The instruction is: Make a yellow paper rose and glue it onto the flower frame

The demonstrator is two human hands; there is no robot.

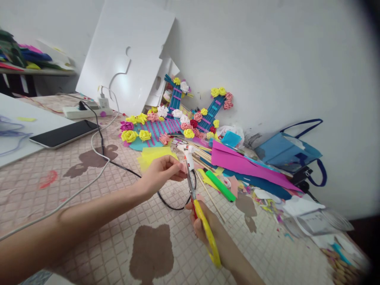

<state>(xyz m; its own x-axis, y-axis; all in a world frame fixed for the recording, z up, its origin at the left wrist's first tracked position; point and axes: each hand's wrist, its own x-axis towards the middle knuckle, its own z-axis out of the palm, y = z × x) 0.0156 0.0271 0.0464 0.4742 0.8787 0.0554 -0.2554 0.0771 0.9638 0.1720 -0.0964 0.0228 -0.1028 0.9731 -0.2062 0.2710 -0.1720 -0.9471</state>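
My left hand (162, 173) pinches a small piece of pink paper (183, 168), which shows only in part past the fingertips. In my right hand (208, 225) is a pair of scissors (204, 225) with yellow and red handles. The metal blades point up and away, right beside the pink paper; whether they touch it I cannot tell. Just behind the blade tips lies a white glue gun (187, 154) with a black cord. Beyond it stand blue paper structures (210, 114) trimmed with yellow, pink, white and red paper flowers.
A green marker (220, 185), thin wooden sticks (211, 198) and a magenta sheet (249, 164) lie to the right. Paper scraps (268, 204) and a blue bag (287, 150) are farther right. At left are a tablet (65, 133), a power strip (86, 111) and loose cables.
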